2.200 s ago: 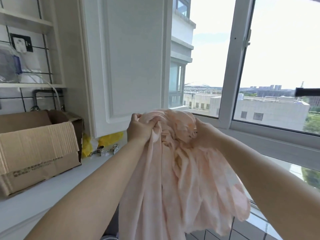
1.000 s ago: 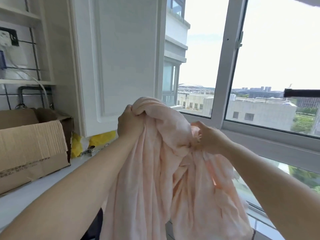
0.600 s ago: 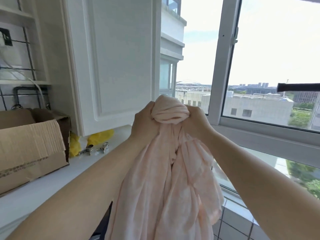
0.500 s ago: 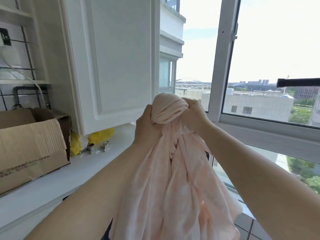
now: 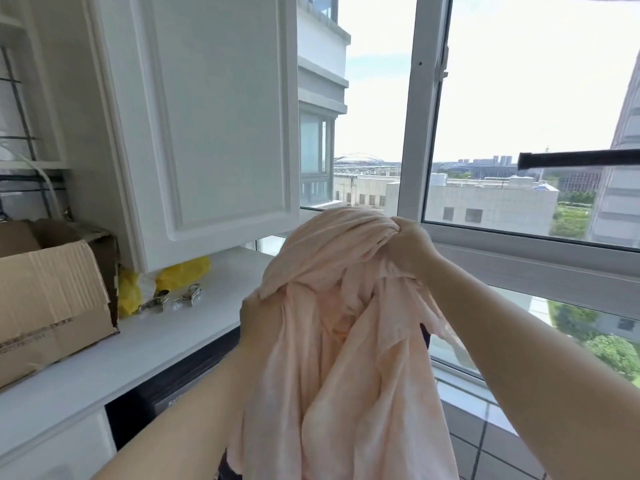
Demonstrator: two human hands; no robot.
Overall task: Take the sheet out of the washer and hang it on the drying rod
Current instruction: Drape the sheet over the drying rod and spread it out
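The right hand [image 5: 408,244] clutches the bunched top of the pale pink sheet [image 5: 346,341], fingers curled into the folds. The left hand [image 5: 254,317] holds the cloth lower down, mostly hidden under it, so its grasp cannot be told. The sheet hangs between both forearms. Left of it runs a white countertop [image 5: 104,368] with a cardboard box [image 5: 48,306], a yellow bag [image 5: 183,271] and metal clips [image 5: 169,299] beneath a white cabinet door [image 5: 214,126]. The dark drying rod [image 5: 578,158] reaches in from the right, in front of the window [image 5: 415,116], well above the hands.
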